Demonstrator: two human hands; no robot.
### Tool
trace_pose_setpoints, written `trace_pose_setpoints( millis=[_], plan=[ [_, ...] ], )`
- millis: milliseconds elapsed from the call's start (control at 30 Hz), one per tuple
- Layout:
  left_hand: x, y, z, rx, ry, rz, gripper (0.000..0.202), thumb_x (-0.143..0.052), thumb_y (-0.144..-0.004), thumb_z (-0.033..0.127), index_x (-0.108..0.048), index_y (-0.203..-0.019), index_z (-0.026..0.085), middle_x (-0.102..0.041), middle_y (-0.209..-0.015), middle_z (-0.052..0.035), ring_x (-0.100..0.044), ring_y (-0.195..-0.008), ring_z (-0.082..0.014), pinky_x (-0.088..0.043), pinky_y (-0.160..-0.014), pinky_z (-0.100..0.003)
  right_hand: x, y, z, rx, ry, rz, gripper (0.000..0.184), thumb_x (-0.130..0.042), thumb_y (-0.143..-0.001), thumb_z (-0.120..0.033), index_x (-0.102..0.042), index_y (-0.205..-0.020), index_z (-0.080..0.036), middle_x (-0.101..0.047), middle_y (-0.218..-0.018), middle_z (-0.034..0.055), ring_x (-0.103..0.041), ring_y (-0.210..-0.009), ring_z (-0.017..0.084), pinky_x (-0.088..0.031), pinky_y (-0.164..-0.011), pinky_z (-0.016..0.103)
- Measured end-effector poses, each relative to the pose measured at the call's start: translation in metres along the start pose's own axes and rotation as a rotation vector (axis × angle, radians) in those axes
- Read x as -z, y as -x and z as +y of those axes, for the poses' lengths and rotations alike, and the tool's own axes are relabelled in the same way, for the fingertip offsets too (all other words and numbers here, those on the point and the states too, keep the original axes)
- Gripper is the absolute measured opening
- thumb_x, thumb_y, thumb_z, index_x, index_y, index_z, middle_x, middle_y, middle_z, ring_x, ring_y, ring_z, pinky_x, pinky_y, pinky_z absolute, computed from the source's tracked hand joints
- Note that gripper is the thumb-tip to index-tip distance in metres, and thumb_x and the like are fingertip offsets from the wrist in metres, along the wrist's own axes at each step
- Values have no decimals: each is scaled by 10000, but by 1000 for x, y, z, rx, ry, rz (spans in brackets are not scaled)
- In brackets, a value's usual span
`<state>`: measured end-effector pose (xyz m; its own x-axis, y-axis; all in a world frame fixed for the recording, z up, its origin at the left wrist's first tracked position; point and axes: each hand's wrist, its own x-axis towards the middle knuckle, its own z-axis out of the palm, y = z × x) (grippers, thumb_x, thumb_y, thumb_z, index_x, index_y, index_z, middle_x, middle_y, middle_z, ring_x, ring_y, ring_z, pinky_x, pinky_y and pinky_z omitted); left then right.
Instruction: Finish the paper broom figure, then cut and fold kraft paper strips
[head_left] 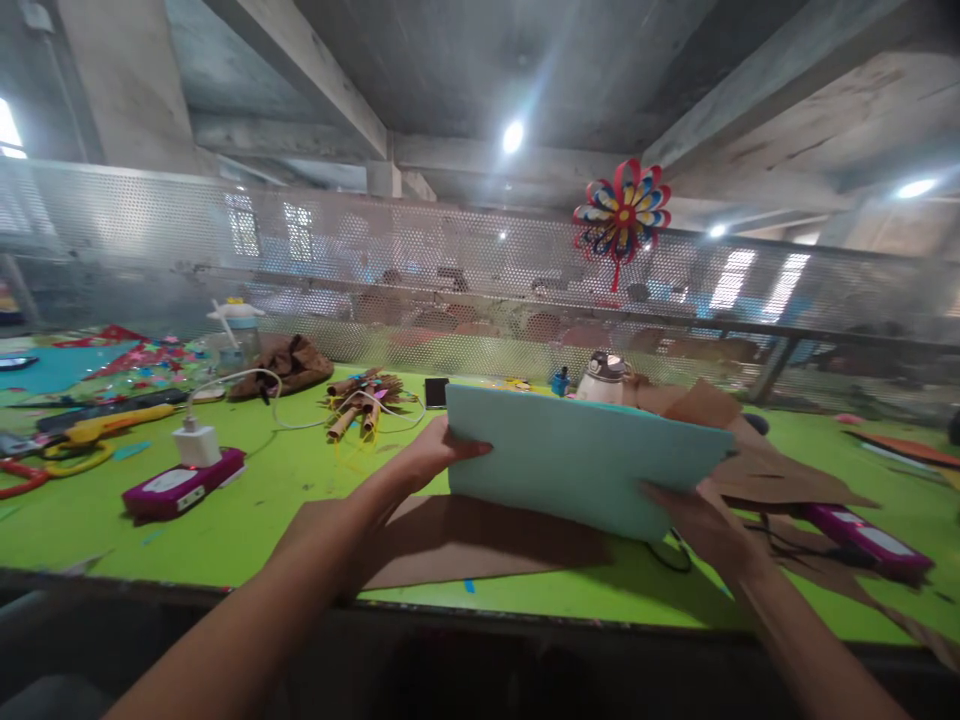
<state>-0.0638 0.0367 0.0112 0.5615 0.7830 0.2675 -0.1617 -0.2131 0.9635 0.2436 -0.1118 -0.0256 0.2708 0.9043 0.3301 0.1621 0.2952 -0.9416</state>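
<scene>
Pale teal sheets (pixel 555 460), seemingly more than 1 layer, are held up on edge above a flat brown sheet (pixel 480 545) on the green table (pixel 292 480). The left hand (pixel 435 452) has its grip closed on their left edge, thumb on the near face, and the right hand (pixel 691 515), partly blurred, grips near the lower right corner. Handling looks midway: the sheets are lifted, their near face shows no cuts, and they are not yet set down.
</scene>
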Motion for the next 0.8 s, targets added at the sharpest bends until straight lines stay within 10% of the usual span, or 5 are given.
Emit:
trace_pose_setpoints(
  millis=[433,667,800],
  plan=[
    [11,-10,35,-18,-320,41,220,-745,-609,301,-712,-780,166,-706,-779,-56,-626,-688,-240,-521,-619,-329,-1,-13,-6,74,127,32,252,-726,-667,-380,-718,-809,-171,-725,-867,48,-644,-775,229,-514,-802,386],
    [25,21,61,-38,-554,169,251,-729,-615,397,-675,-782,217,-688,-716,27,-617,-654,-220,-503,-523,-267,0,13,-31,17,-235,-129,352,-740,-669,-289,-682,-1005,-204,-698,-1009,56,-644,-889,239,-505,-810,380],
    [23,35,59,0,-520,21,254,-694,-645,418,-698,-811,226,-697,-795,-25,-635,-748,-242,-526,-620,-295,0,39,-28,-98,-298,-259,401,-720,-703,-280,-652,-1081,-165,-685,-1038,88,-643,-903,247,-500,-804,380]
  ],
)
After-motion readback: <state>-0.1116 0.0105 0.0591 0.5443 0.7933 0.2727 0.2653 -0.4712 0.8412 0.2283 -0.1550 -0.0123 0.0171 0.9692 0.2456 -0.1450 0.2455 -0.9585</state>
